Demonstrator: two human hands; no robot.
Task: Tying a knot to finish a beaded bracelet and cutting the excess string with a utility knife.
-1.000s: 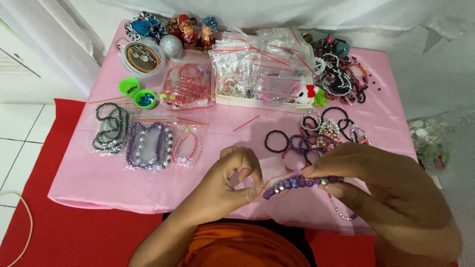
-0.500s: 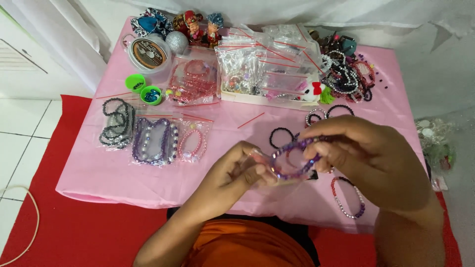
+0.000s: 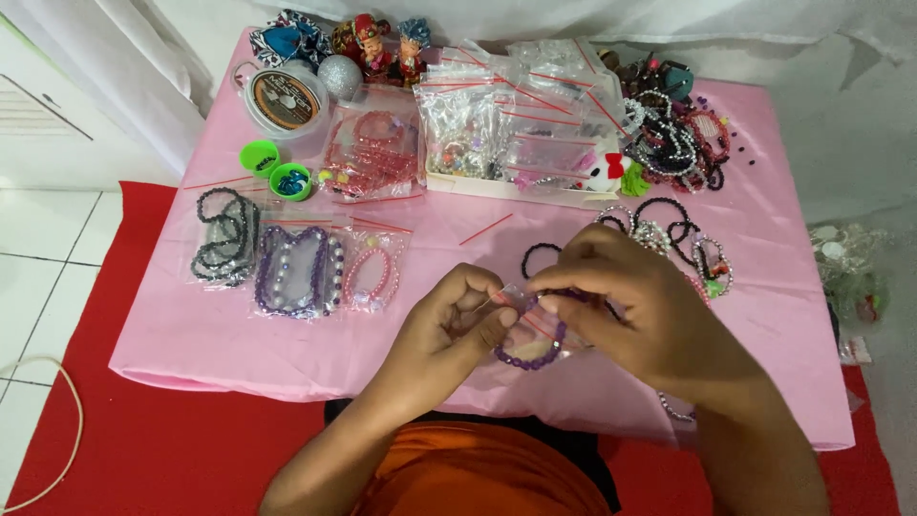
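Pink cloth covered the surface [image 3: 239, 334], which stood on a red mat over white floor tiles, with a white drape behind it. Both hands met over the near edge of that cloth, just in front of the person's orange shirt. The left hand [image 3: 449, 330] had its thumb and forefinger pinched narrow on the mouth of a small clear bag [image 3: 521, 320] with a red seal strip. The right hand [image 3: 630, 306] came in from the other side, its fingertips closed in a tight grip on the top of a purple bead bracelet [image 3: 530, 355]. The bracelet hung between the two hands, its lower loop showing below the fingers and lying against the clear bag; whether it sat partly inside the bag could not be told. The upper part of the loop was hidden under the right hand's fingers.

Beyond the bracelet and to its left lay three flat bags holding black, purple and pink bracelets [image 3: 296, 268]. Farther back from the bracelet stood a white tray of small clear bags [image 3: 516, 134], with two green caps [image 3: 275, 170] and a round spool of cord [image 3: 284, 98] to the left of it. Beyond the bracelet to its right lay a heap of loose bracelets [image 3: 678, 143], and nearer ones spread out just behind the right hand.
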